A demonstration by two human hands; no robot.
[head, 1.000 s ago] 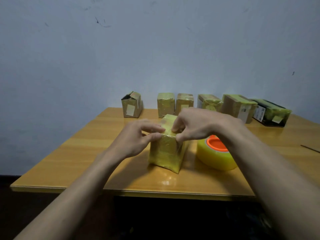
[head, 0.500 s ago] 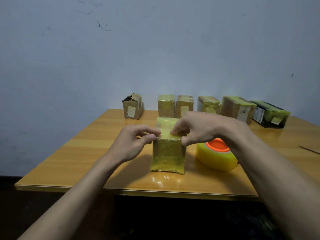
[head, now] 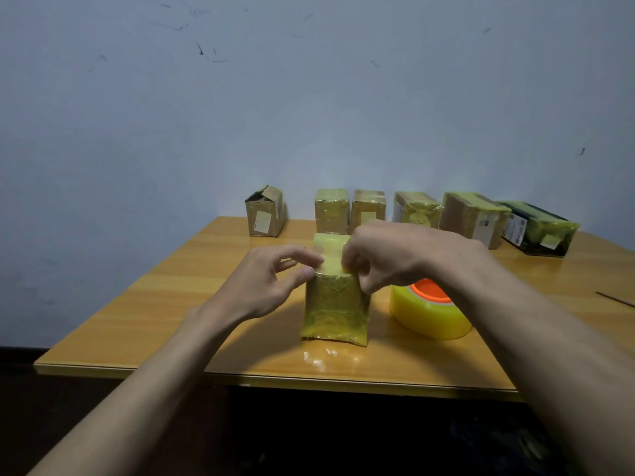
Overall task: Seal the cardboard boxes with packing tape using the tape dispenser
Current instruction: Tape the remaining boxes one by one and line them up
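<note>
Head view shows one tape-wrapped box (head: 335, 310) upright near the table (head: 144, 317) front edge, its top near edge pinched by the left hand (head: 264, 286) and the right hand (head: 391, 257). One yellow tape roll (head: 429, 314) sits just right; six boxes (head: 412, 209) line the far edge.

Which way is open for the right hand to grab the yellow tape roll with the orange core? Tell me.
Probably yes, straight down: the yellow tape roll with the orange core lies just under the right hand, nothing between. The hand must first let go of the tape-wrapped cardboard box.
</note>
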